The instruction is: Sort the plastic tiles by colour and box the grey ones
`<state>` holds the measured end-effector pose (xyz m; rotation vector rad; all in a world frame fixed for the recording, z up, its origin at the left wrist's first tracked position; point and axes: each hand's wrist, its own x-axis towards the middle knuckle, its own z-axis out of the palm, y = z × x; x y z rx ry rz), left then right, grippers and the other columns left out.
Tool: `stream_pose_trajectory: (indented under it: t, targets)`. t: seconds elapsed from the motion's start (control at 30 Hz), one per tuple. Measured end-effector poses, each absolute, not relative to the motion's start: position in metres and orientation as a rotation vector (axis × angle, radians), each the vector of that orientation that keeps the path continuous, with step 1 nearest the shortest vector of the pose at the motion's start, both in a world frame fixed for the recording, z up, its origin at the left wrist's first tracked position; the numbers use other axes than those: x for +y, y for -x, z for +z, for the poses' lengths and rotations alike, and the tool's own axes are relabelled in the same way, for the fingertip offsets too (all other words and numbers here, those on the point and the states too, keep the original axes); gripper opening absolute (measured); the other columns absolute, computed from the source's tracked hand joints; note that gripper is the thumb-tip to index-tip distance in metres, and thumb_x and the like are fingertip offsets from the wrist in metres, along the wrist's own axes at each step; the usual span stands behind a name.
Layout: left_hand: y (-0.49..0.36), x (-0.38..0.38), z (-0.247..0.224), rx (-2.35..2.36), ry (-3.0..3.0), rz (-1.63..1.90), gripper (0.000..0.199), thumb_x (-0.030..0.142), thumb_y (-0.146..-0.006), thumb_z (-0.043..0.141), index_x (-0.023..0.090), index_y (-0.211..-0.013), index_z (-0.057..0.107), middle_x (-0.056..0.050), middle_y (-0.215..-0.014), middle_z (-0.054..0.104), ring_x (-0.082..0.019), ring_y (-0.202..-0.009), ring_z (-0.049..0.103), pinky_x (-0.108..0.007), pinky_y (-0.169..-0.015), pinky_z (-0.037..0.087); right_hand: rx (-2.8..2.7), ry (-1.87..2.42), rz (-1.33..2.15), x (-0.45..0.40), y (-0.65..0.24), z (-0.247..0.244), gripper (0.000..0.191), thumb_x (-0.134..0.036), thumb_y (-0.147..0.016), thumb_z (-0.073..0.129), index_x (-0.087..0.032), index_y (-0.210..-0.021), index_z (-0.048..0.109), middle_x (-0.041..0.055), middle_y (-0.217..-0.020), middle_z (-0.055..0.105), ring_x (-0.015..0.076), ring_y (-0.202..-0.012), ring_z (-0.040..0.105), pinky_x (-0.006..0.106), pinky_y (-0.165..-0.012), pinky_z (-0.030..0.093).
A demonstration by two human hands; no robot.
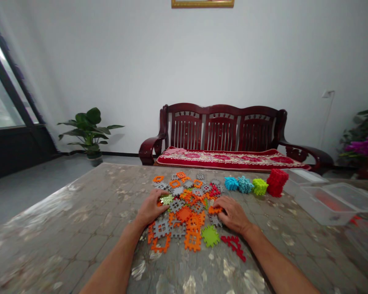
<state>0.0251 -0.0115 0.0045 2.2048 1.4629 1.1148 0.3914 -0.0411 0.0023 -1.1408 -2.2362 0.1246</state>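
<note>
Nearest you, a red triangular frame (234, 246) lies beside a solid lime square (210, 236). The loose pile of flat, toothed, plastic-looking pieces (184, 213) lies between your hands, long axis running away from you: your left hand (153, 206) curves at a light-green piece (166, 199), your right hand (233, 212) bends over an orange piece (214, 210); whether either pinches, you cannot tell. Beyond, to the right, stands a ridged red stack (277, 182).

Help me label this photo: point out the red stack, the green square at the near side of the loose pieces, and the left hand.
Red stack (276, 183): head view, middle of its near side.
Green square (210, 236): head view, centre of its upper face.
Left hand (151, 207): head view, back of the hand.
</note>
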Motion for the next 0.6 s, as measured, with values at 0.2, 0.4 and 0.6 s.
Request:
stream_pose_trajectory:
  t: [0.2,0.4,0.6]
  targets:
    - [-0.023,-0.011,0.001,1.446,-2.015,1.311,0.023,0.026,-0.071,0.065,0.022,-0.091,0.074,-0.005,-0.101,0.069,-0.021,-0.097,0.066,-0.034,-0.082,0.058,-2.028,1.266,0.099,-0.034,-0.395,-0.007,0.026,-0.024,-0.094,0.046,-0.020,-0.103,0.070,0.0088,-0.102,0.074,0.0231,-0.096,0.066,0.035,-0.090,0.050]
    - [-0.027,-0.010,0.003,1.518,-1.849,1.475,0.024,0.034,-0.074,0.061,0.020,-0.089,0.074,-0.004,-0.088,0.071,-0.016,-0.072,0.064,-0.030,-0.071,0.055,-1.971,1.294,0.078,-0.030,-0.396,-0.015,0.036,-0.014,-0.088,0.045,-0.022,-0.114,0.069,0.0082,-0.113,0.072,0.0232,-0.109,0.063,0.039,-0.104,0.047]
    - [-0.038,-0.014,0.001,1.455,-1.816,1.358,0.032,0.039,-0.076,0.060,0.019,-0.095,0.075,-0.001,-0.077,0.072,-0.016,-0.064,0.063,-0.030,-0.065,0.054,-1.956,1.209,0.169,-0.033,-0.400,-0.014,0.056,-0.007,-0.068,0.043,-0.018,-0.116,0.069,0.0091,-0.127,0.068,0.0223,-0.124,0.058,0.042,-0.117,0.038]
